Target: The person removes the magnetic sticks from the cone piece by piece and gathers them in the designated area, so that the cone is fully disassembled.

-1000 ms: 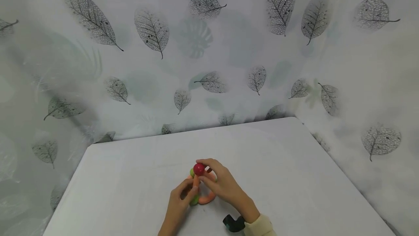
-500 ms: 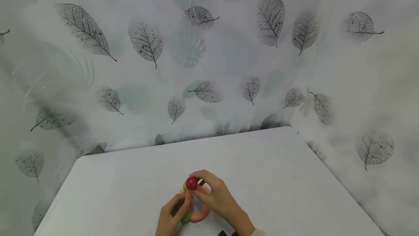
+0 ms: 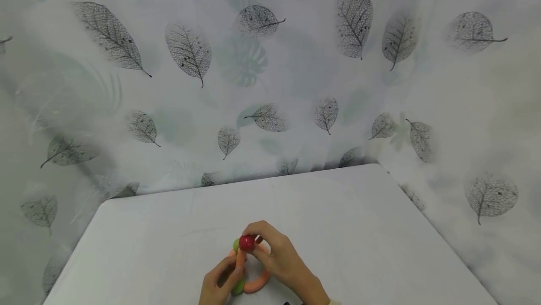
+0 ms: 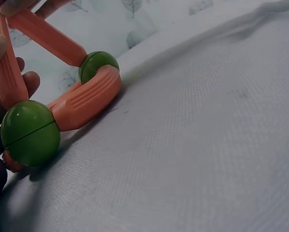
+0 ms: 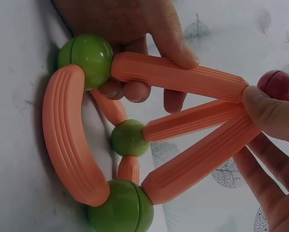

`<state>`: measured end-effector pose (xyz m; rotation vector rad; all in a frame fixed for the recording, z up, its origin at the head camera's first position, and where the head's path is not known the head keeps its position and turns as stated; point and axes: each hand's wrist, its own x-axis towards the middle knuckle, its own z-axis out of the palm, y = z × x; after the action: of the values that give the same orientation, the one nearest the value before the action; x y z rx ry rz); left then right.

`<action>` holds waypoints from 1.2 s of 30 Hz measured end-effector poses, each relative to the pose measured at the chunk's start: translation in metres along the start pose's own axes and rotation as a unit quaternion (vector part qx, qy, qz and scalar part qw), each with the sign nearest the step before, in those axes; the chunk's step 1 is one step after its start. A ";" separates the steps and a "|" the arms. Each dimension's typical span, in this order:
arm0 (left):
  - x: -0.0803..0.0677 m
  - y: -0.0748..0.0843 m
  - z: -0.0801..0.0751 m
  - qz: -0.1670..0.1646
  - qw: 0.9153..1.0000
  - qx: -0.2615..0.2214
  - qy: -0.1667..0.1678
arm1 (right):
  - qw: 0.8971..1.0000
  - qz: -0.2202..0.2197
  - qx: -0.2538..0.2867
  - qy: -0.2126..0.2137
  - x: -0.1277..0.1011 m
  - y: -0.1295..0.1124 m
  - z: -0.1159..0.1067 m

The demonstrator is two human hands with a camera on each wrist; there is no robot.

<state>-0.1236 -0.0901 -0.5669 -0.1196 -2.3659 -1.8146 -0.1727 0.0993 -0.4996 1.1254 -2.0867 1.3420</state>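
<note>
Three straight orange rods [image 5: 156, 75] lean together into a peak, topped by a red ball [image 3: 247, 243]. Their lower ends sit on green balls [image 4: 30, 133], which curved orange rods [image 5: 69, 130] join into a ring on the table. My left hand [image 3: 217, 279] pinches one straight rod between thumb and fingers, nearest to a green ball. At the peak, my right hand [image 3: 279, 258] grips the red ball and the rods' upper ends, its thumb across the joint in the right wrist view. Part of the ring is hidden behind the hands in the head view.
A white cloth-covered table [image 3: 321, 211] stretches around the toy. Behind it and at both sides hangs a pale curtain [image 3: 287, 79] printed with grey leaves. A sliver of a dark object shows at the bottom edge beside the right wrist.
The head view has tilted up, so hands and toy sit lower and the dark object by the right wrist is nearly out of frame. Both hands keep their hold on the rod and red ball.
</note>
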 end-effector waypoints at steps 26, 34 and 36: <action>0.000 0.004 0.003 -0.044 0.998 0.048 0.016 | 0.996 0.057 0.062 0.003 -0.006 0.012 -0.007; 0.001 0.007 0.001 -0.067 0.993 0.095 0.005 | 0.988 0.119 0.095 0.020 -0.014 0.023 -0.012; 0.002 0.008 0.000 -0.072 0.992 0.099 -0.005 | 0.982 0.152 0.105 0.025 -0.017 0.027 -0.016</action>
<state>-0.1248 -0.0881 -0.5593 0.0668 -2.6071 -1.6258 -0.1856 0.1263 -0.5192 0.8623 -2.1832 1.7492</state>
